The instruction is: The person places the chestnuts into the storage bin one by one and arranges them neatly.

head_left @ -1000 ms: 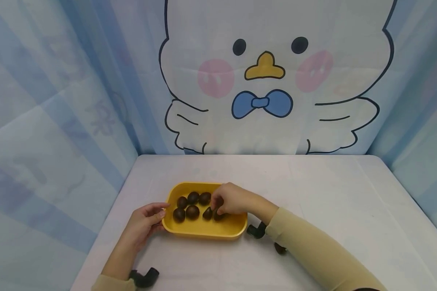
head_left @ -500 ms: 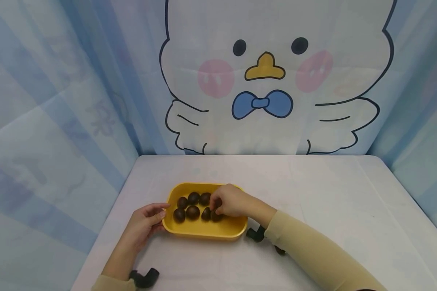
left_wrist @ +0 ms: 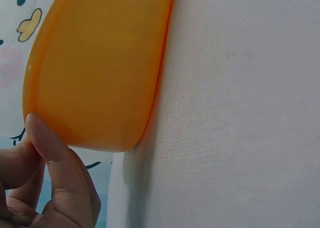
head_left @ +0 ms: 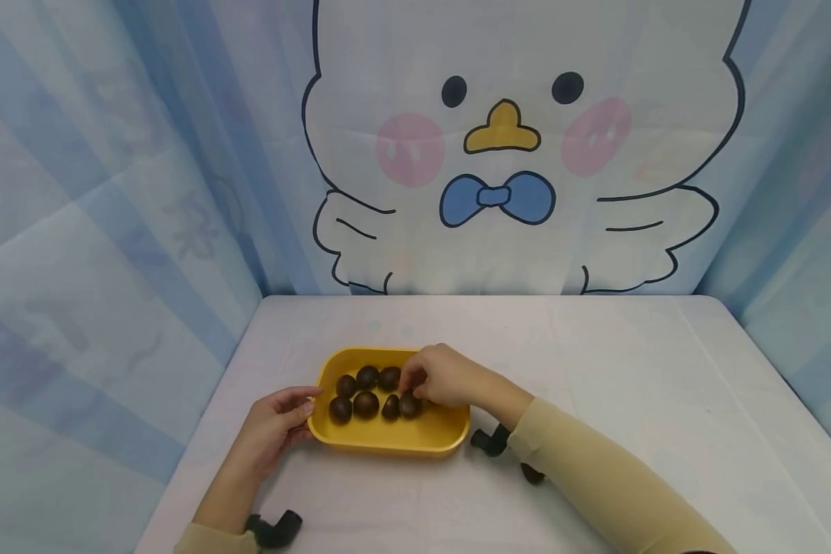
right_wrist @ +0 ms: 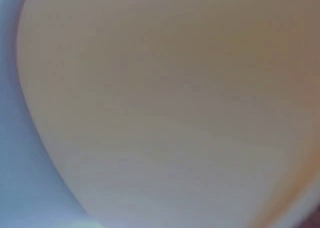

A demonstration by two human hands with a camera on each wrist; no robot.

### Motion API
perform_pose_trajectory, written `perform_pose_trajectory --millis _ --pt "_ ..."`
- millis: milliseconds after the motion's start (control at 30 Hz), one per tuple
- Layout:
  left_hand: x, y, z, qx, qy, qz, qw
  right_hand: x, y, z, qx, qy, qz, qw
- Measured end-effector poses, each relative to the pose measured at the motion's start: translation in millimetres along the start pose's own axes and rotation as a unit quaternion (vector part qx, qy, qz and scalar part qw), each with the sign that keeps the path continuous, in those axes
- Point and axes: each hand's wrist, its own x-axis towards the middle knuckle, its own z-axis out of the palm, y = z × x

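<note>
A yellow tray (head_left: 388,444) lies on the table, holding several dark brown, chestnut-like nuts in two rough rows. My left hand (head_left: 277,423) grips its left end; in the left wrist view the thumb (left_wrist: 47,138) lies against the tray's outer wall (left_wrist: 105,68). Over the right half of the tray, my right hand (head_left: 446,377) has its fingers curled down, the tips at the top of a round nut (head_left: 409,405). Left of that nut stands a smaller pointed one (head_left: 391,408). The right wrist view is only a blur of pale surface.
Another dark brown nut (head_left: 532,474) lies on the white table (head_left: 595,346), partly behind the right sleeve (head_left: 589,469). Black wrist-worn pieces show under the left wrist (head_left: 277,529) and right wrist (head_left: 490,442). A printed curtain (head_left: 415,246) hangs behind the table.
The right hand has shifted slightly up, uncovering more of the round nut under its fingers. The small pointed nut beside it has turned and moved a little left. The left hand and tray have stayed put.
</note>
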Motion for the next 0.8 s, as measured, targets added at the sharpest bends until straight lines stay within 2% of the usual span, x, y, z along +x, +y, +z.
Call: perform_pose_trajectory --millis 200,533,800 --pt "-1.5 0.9 1.2 0.007 0.004 -0.002 1.0000 -5.2 0.2 -8.5 0.029 0.000 0.017 0.999" --pt "-1.3 0.5 1.4 0.011 0.005 -0.003 0.9999 -19.3 2.7 -17.0 0.053 0.013 0.005 0.999" --pt "-2.1 -0.2 2.1 0.016 0.008 -0.001 0.9998 -35.3 3.2 -24.4 0.072 0.017 0.015 0.997"
